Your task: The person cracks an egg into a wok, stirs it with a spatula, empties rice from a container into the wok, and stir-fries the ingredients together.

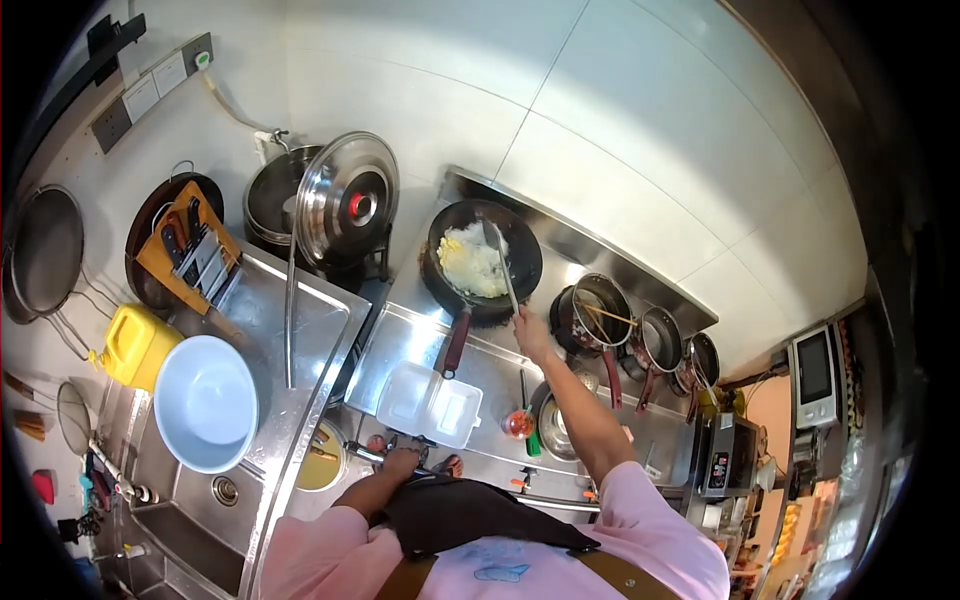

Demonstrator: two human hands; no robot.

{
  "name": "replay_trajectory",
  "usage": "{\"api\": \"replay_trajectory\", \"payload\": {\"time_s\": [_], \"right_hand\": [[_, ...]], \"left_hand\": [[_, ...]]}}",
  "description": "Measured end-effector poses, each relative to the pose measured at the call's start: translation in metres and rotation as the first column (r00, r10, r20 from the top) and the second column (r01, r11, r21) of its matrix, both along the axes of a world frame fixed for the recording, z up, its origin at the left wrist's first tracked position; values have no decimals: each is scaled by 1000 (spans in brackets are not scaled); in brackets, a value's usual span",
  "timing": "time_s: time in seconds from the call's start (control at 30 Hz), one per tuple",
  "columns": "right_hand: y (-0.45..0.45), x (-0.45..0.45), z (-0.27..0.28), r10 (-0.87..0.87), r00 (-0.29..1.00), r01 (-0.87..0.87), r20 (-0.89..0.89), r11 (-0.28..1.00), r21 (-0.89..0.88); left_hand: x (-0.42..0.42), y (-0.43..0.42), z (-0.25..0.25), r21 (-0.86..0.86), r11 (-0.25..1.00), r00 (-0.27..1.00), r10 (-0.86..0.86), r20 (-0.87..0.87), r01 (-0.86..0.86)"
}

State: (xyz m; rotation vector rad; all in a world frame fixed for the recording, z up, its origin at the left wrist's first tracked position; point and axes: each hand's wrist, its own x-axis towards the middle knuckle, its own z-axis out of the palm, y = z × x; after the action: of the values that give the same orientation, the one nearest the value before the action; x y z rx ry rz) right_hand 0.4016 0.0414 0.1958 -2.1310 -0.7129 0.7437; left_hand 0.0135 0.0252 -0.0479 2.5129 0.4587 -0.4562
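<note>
My right hand point(533, 334) is closed around the handle of a metal spatula point(506, 268). The spatula's head rests in white and yellow food point(473, 264) inside a black wok point(437, 284) on the stove. The wok's dark red handle point(457, 342) points toward me, with no hand on it. My left hand point(402, 463) is low at the counter's front edge, by a metal pipe or tap; its fingers are too small and partly hidden to make out. Between my hands and the wok, an open white foam box point(430, 404) sits on the steel counter.
Several pots, one point(592, 318) with chopsticks, line the stove on the right. A jar point(519, 424) and metal bowl point(558, 420) stand near my right forearm. Left are a large lidded pot point(348, 200), knife rack point(186, 252), blue basin point(205, 404), yellow jug point(140, 345) and sink point(190, 540).
</note>
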Motion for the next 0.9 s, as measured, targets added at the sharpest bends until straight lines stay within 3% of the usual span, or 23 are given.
{"api": "replay_trajectory", "payload": {"time_s": [0.1,0.13,0.17,0.23,0.27,0.33,0.37,0.5,0.53,0.6,0.67,0.73,0.83,0.87,0.9], "right_hand": [[-20,-11,4,22,995,-24,-93,999,-30],[-29,-11,7,21,999,-22,-24,999,-27],[-40,-3,-6,73,973,-76,220,997,5],[-61,30,-64,125,747,-198,653,979,38],[-62,29,-63,122,779,-144,615,989,-14],[-71,12,-34,27,986,-24,162,999,-23],[-75,-9,-5,-40,995,35,-87,998,-53],[-68,-31,10,-53,961,52,-270,999,-9],[-61,-27,1,-63,969,65,-237,998,4],[-46,4,-50,-53,997,52,52,999,14],[-30,2,-47,-75,990,77,122,997,-8],[-22,-17,-24,-140,990,138,-28,988,-66],[-49,-30,6,73,986,-70,-149,997,26],[-60,-25,-1,-17,997,10,-70,996,-90],[-71,-19,-8,20,994,-7,109,993,-119]], "left_hand": [[0,4,0,2,997,996,-77,-41,77],[0,4,2,-11,997,996,-75,-39,74],[1,2,0,-6,997,996,-81,-32,81],[0,4,-4,16,995,995,-101,-24,101],[1,7,-6,5,994,993,-109,-33,109],[2,8,-11,-19,991,990,-133,-55,132],[1,8,-11,-24,990,989,-138,-45,137],[1,10,-4,-32,992,992,-126,-22,126],[1,10,-2,-31,992,992,-121,-23,120],[1,10,2,-34,994,994,-107,2,107],[2,11,4,-40,995,996,-93,16,94],[1,13,2,-53,995,996,-86,17,87],[-3,11,-8,-51,996,997,-72,29,73],[-3,11,-7,-61,995,997,-72,35,74],[-5,12,-6,-71,995,997,-74,38,76]]}}
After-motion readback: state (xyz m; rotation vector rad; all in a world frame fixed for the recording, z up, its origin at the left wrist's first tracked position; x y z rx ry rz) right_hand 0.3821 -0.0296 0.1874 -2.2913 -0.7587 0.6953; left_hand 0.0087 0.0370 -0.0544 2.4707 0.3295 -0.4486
